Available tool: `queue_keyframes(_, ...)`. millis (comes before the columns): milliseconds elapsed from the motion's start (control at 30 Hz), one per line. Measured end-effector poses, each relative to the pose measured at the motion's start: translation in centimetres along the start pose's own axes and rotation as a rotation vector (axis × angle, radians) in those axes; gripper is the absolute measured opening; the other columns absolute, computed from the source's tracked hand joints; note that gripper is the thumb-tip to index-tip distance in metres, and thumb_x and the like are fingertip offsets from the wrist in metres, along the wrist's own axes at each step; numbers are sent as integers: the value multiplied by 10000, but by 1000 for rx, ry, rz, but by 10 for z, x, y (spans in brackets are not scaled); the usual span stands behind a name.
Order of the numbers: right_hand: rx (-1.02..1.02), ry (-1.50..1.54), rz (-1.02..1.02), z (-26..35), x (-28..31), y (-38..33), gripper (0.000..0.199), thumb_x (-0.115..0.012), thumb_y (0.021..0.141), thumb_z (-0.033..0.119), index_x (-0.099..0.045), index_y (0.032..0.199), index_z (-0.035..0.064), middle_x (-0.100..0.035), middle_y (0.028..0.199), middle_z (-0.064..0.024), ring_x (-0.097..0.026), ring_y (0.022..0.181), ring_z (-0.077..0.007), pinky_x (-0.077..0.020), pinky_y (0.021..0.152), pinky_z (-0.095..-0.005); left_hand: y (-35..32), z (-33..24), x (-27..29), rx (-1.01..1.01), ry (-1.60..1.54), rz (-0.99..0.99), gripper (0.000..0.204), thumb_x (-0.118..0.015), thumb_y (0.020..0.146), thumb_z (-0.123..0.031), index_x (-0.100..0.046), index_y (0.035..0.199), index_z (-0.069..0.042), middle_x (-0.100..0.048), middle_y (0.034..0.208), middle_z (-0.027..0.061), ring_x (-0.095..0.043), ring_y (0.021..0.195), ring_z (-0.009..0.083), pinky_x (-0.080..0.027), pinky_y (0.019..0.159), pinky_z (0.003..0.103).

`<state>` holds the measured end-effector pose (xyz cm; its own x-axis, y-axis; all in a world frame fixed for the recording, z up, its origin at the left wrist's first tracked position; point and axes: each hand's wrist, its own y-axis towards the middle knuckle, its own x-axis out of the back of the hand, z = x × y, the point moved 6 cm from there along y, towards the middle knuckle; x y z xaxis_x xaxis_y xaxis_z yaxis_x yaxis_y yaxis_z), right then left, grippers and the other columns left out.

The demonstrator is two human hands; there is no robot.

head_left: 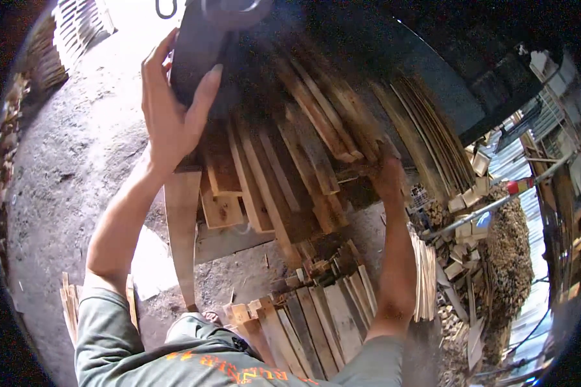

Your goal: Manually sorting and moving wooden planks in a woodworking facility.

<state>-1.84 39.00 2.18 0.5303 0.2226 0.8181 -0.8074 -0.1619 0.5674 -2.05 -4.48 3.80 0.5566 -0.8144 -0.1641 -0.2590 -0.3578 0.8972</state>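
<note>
My left hand (173, 119) is at the upper left, its fingers and thumb spread around a dark, block-like part (197, 61) whose full shape is lost in shadow. Farther right, my right hand (387, 174) is closed at the near end of a wooden board (350, 106); shade hides part of the fingers. Between the hands lies a stack of sawn planks (255, 184), their cut ends toward me. A pale upright plank (183, 226) stands below my left wrist.
More planks (326, 313) lie in a row in front of my body. A bundle of thin boards (429, 138) rests right of my right hand. Wood offcuts (461, 258) are heaped at the right, beside a metal pole (490, 208). Bare ground (64, 193) stretches along the left.
</note>
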Motion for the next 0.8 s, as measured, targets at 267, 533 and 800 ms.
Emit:
queue_keyframes(267,-249,-279,233,-2,36,-43,550,-756,771,238,-554,1232,15,-674,982,-204,-668,864,-365,-522,720,-427,1,-9,6,-106,139,-43,596,-707,873,-290,-445,1337,-25,-541,1159,201,-602,997,314,-497,825,406)
queue_keyframes(533,-204,-105,78,107,257,-284,486,-706,749,65,-584,1210,-24,-660,1078,-160,-637,965,-250,-492,837,-356,-20,-73,23,-168,306,-285,618,-716,863,-344,-464,1307,3,-516,1208,206,-544,1078,312,-433,928,429)
queue_keyframes(800,-978,-173,-64,178,398,-588,555,-683,748,81,-546,1276,-23,-628,1165,-144,-624,961,-231,-501,827,-357,-293,-239,-99,1627,-1463,471,1049,-517,808,-741,-218,1493,-6,-291,1513,215,-309,1389,333,-231,1146,478)
